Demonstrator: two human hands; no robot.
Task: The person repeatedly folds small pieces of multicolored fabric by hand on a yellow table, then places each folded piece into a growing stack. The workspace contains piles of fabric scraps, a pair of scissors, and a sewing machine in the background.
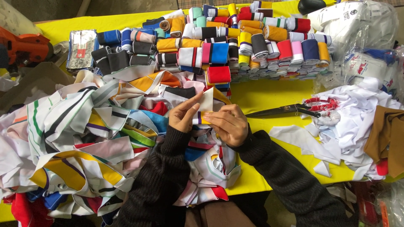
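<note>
Both hands meet at the middle of the yellow-covered bench [269, 94], working one small piece. The left hand [184, 115] has its fingers pressed together along the near edge of a white knit fabric strip with dark and yellow stripes [205, 105], thumb underneath, pinching it. The right hand [229, 125] grips the same strip from the other side, fingers curled over and closed on its lower end, so the strip stands up between the two hands, just above the bench. Both arms wear dark knitted sleeves.

To the left sprawls a big loose heap of striped collar strips in white, yellow, blue and red [80, 138], touching the left forearm. Beyond the hands, neat rows of rolled and folded strips in many colours [235, 46] fill the far side of the bench. Just right of the right hand lie black-bladed scissors with red-and-white wrapped handles [294, 109], blades pointing at the hands. Further right, a pile of white fabric offcuts [349, 122] and a brown cloth piece [385, 134]; clear plastic bags [362, 38] sit behind them.
</note>
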